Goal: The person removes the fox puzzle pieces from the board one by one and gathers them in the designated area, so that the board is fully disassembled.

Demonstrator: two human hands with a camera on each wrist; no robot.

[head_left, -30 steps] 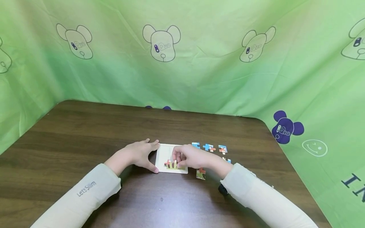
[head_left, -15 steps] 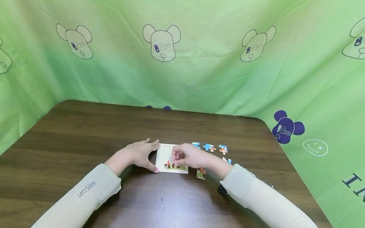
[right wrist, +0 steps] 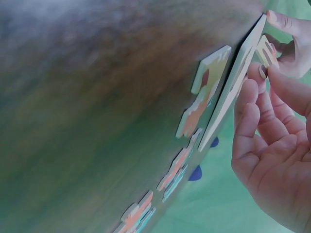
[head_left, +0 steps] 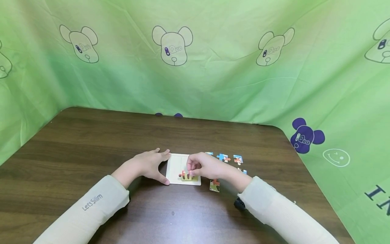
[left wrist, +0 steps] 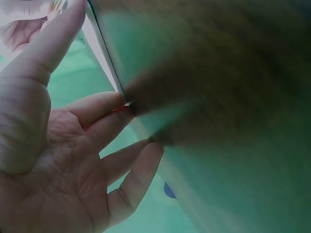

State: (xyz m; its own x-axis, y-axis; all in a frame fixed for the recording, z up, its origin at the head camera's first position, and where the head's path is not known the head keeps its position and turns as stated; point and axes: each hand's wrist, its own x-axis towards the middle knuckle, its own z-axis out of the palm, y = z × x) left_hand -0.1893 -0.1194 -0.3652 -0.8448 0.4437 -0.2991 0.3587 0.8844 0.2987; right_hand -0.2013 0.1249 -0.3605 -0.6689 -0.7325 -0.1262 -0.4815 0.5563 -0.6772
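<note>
A white puzzle tray (head_left: 175,165) lies flat on the table between the two hands. With fingers spread, my left hand (head_left: 150,165) touches the tray's left side, thumb at the near corner and fingertips at the far one. Between thumb and index finger, my right hand (head_left: 208,166) pinches a puzzle piece (head_left: 186,176) with yellow, red and dark stripes. In the right wrist view that piece (right wrist: 266,50) is tilted above the tray (right wrist: 235,90). A yellow-green patch shows just right of the piece, mostly hidden by the right fingers.
Several loose puzzle pieces (head_left: 223,158) lie on the brown table (head_left: 122,132) right of the tray, some partly behind the right forearm. One red-and-green piece (head_left: 214,185) sits near the tray's near right corner. A green printed curtain (head_left: 213,84) surrounds the table.
My right hand has shifted slightly to the right with the striped puzzle piece, and its angle has changed a little. My left hand and the tray have stayed put.
</note>
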